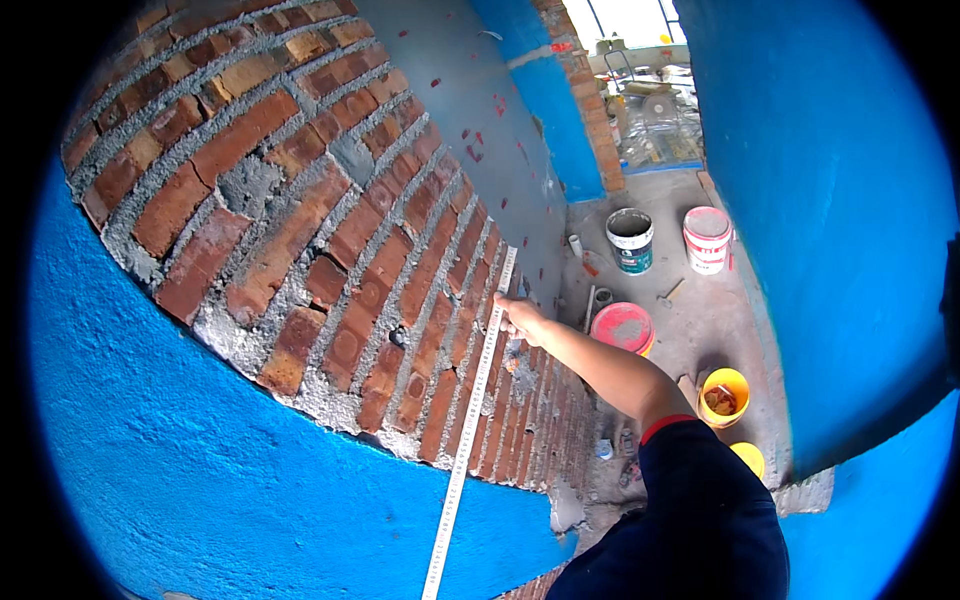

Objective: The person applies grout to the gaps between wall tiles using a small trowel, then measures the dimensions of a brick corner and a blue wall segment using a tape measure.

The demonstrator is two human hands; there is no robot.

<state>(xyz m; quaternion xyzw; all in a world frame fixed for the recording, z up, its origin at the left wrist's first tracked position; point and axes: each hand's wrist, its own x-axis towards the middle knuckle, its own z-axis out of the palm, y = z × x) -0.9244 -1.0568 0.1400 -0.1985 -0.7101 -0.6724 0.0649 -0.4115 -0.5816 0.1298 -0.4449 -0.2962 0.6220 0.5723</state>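
Note:
My right hand (pixel 522 320) reaches up and left from a dark sleeve with a red cuff. Its thumb and curled fingers grip a white measuring tape (pixel 470 425) with dark markings, near the upper end. The tape lies straight across an exposed brick wall (pixel 350 290), from close to the grey plastered wall (pixel 470 110) down over the blue painted surface (pixel 300 490) to the lower edge of the view. Rough mortar fills the joints between the red bricks. My left hand is out of view.
On the floor (pixel 690 330) stand a dark green bucket (pixel 632 252), a white bucket with a reddish lid (pixel 707 250), a pink-lidded bucket (pixel 622 328) and a yellow bucket (pixel 740 378). A hammer (pixel 672 291) lies among them. A blue wall (pixel 830 200) borders the right; clutter (pixel 655 120) fills the far opening.

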